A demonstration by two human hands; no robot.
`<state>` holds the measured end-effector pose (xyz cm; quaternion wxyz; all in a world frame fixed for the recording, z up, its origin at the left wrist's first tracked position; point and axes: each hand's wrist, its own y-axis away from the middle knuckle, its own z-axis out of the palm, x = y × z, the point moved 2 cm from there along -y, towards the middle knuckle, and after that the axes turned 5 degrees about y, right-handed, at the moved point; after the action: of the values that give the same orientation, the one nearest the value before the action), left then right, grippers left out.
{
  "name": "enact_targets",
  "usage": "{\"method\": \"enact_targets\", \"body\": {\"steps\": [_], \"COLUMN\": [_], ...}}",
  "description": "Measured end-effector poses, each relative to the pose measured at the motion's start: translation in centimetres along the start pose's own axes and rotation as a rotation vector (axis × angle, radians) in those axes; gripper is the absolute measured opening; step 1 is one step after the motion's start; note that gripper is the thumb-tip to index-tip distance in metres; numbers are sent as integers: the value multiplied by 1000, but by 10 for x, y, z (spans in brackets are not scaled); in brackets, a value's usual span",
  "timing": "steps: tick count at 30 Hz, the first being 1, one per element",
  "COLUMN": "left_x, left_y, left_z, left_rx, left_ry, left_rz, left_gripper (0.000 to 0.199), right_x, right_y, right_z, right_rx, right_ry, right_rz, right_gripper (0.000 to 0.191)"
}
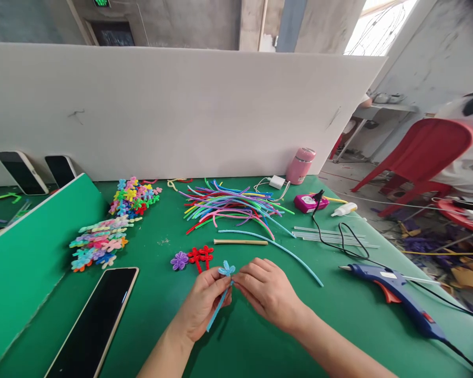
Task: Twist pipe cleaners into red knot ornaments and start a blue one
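A light blue pipe cleaner (216, 311), its upper end bent into petal-like loops, is held between my two hands. My left hand (202, 298) pinches it just below the loops, and its straight tail slants down past the thumb. On the other side, my right hand (268, 295) closes its fingertips on the same piece near the loops; the exact grip is partly hidden. Just beyond lie a purple pipe-cleaner flower (179, 261) and red pipe-cleaner flowers (201, 256). A loose light blue pipe cleaner (286, 250) curves across the table, near a thin tan stick (240, 242).
Multicoloured pipe cleaners (232, 205) lie heaped ahead. Finished flowers (98, 241) are piled left, above a large phone (92, 325). A glue gun (394, 294) with a trailing cord, clear glue sticks (331, 236) and a pink bottle (300, 166) are right. A white panel (181, 110) stands behind.
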<state>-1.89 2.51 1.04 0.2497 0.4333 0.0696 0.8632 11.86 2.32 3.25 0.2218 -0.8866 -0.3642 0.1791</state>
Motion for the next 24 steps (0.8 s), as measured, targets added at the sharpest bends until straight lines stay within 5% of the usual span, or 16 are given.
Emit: {"method": "enact_targets", "body": {"steps": [7,15,18,21,24], "left_x": [-1,7,8,4,-3], "left_y": [1,10,11,7,2], "left_z": [0,9,12,10,3], "left_rx": [-56,-170,-157,-101,-16], "left_ry": [-277,-734,-805,-747,-491], "left_rz": [140,321,379,376,282], "left_gripper": [18,19,19,20,17], "right_x": [3,13,12,12,12], "right_y": [-10,-8,-5,-6,-9], "right_z": [-11,0,8,11,4], "right_rx": [-212,-670,-810,-758,-561], "right_ry": [-179,-1195,-1343,-1299,-984], "right_rz": [-19,791,951,950,748], "right_gripper": [22,10,10,12,13]}}
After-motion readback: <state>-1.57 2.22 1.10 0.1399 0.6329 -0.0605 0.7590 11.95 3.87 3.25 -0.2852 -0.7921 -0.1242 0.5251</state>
